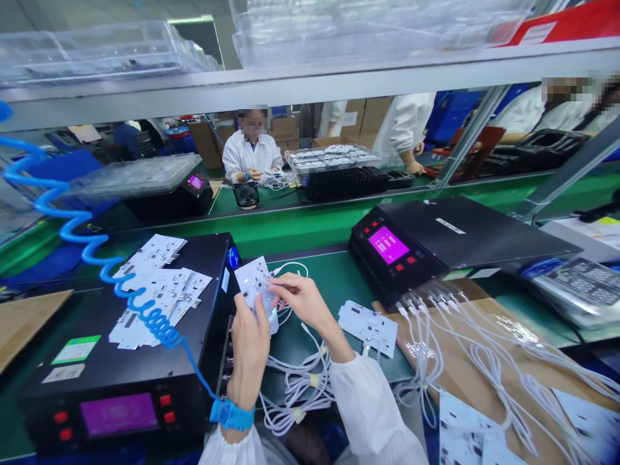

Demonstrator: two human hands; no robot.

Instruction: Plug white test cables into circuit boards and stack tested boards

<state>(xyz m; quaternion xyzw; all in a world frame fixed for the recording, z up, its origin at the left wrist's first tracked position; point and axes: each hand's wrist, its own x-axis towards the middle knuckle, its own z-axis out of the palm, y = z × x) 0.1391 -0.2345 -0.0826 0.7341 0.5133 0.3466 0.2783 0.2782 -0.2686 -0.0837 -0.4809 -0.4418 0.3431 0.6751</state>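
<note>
A white circuit board [252, 279] is held up at a tilt by my left hand [249, 342], thumb on its face and fingers along its left side. My right hand [305, 300] has its fingers bent and closed at the board's right edge; what lies between the fingertips is hidden. Just above them, the plug of a white cable [294, 264] meets the board's edge. Below both hands lie bundled white cables [310, 381]. Another white board [369, 328] with a cable at its lower edge lies right of my right wrist. A blue wrist strap [232, 414] circles my left wrist.
On the left, a black box with a purple screen [119, 414] carries a pile of white boards [155, 294]. A blue coiled cord [97, 248] hangs across it. At right stands another black unit [465, 229] with cables plugged in. A shelf beam [310, 81] spans overhead. Co-workers sit beyond.
</note>
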